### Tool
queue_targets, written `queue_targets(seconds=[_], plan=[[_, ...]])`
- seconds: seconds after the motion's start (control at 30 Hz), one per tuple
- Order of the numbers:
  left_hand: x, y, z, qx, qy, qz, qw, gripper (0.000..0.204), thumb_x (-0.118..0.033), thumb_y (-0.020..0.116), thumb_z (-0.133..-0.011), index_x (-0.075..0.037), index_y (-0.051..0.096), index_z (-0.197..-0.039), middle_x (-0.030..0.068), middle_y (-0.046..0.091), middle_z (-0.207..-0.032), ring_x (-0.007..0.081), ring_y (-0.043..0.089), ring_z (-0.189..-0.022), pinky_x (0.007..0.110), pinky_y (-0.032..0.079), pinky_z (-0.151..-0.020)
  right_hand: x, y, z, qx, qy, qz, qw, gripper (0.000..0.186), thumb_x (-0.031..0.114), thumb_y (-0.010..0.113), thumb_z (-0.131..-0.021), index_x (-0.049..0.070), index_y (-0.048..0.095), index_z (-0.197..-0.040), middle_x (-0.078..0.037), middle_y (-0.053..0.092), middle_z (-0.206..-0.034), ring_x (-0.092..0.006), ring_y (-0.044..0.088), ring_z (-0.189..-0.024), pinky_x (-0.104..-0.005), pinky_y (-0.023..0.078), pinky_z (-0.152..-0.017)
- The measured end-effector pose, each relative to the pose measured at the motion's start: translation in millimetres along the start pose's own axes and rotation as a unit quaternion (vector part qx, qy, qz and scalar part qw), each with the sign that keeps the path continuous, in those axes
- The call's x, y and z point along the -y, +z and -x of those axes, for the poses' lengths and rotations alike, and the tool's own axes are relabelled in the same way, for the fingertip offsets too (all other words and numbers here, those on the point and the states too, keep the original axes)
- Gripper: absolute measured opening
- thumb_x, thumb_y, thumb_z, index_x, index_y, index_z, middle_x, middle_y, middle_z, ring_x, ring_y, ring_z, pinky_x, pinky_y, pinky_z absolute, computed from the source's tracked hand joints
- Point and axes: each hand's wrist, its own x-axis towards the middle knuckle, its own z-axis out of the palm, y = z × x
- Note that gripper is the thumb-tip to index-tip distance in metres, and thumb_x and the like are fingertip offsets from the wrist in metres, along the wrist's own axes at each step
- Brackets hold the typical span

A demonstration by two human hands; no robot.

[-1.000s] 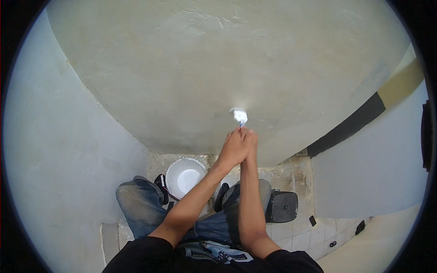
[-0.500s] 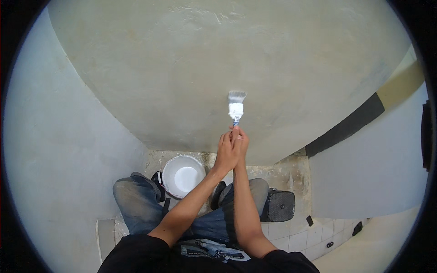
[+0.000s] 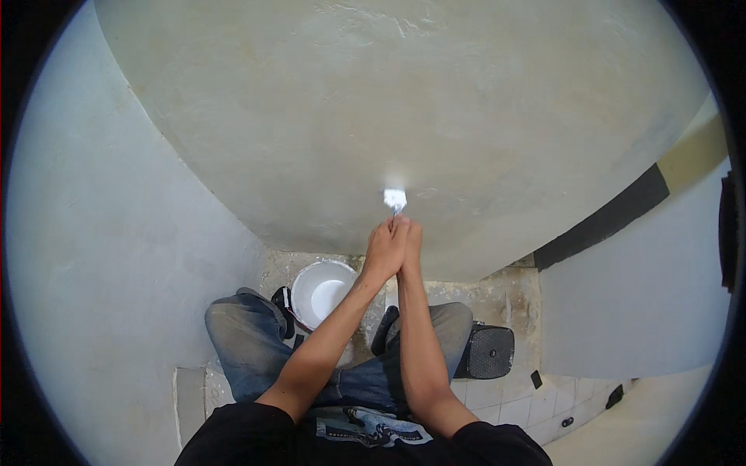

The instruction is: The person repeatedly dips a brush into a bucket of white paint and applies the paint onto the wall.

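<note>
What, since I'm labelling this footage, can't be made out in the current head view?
In the head view:
Paintbrush handle: mostly hidden by the left hand and right hand.
Bucket: lower right side hidden by the left forearm.
Dark object at far right: cut off by the picture's border.
Small black thing on the tiles: too small to identify.

Black tee (image 3: 497, 444), short sleeves (image 3: 247, 426) ending near the elbows, pale blue/black/white graphic (image 3: 373, 429) on the front. Blue jeans (image 3: 247, 334), faded, knees stained grey-brown. Dark shoes (image 3: 384, 331), partly hidden by legs. Forearms (image 3: 329, 330) and hands (image 3: 384, 250) bare.
</note>
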Motion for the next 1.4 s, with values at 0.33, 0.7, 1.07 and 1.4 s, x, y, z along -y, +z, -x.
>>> queue_targets(seconds=[0.33,0.7,1.07,1.4], plan=[[-23,-18,23,-0.074,0.189,0.06,0.977,0.041,-0.033,0.044,-0.094,0.006,0.055,-0.102,0.0262,0.057,-0.097,0.0405,0.054,-0.094,0.045,0.041,-0.083,70,15,29,-0.003,-0.054,-0.121,0.991,0.03,0.025,0.052,-0.094,-0.003,0.061,-0.094,0.006,0.046,-0.064,-0.0032,0.039,-0.055,-0.021,0.031,-0.048],[108,8,-10,0.013,-0.051,-0.087,0.995,0.058,-0.044,0.034,-0.095,0.006,0.062,-0.098,0.0316,0.061,-0.097,0.0456,0.056,-0.099,0.048,0.042,-0.087,-131,38,15,-0.028,0.073,-0.159,0.984,0.026,0.02,0.055,-0.091,-0.004,0.063,-0.087,0.002,0.052,-0.062,-0.007,0.047,-0.054,-0.0266,0.036,-0.046],[-43,-38,0,0.013,0.065,-0.028,0.997,0.048,-0.035,0.04,-0.094,0.01,0.054,-0.104,0.0314,0.058,-0.099,0.045,0.052,-0.097,0.049,0.04,-0.088,70,19,11,0.004,-0.026,-0.032,0.999,0.031,0.022,0.053,-0.092,-0.002,0.059,-0.073,0.003,0.049,-0.061,-0.0071,0.043,-0.055,-0.027,0.033,-0.046],[39,-7,5,-0.027,0.178,0.062,0.982,0.043,-0.032,0.038,-0.097,0.006,0.054,-0.109,0.0244,0.057,-0.102,0.0392,0.053,-0.098,0.044,0.041,-0.086,-1,20,21,-0.022,-0.097,-0.035,0.994,0.028,0.024,0.052,-0.094,-0.002,0.062,-0.092,0.005,0.047,-0.065,-0.0053,0.042,-0.059,-0.0234,0.034,-0.05]])
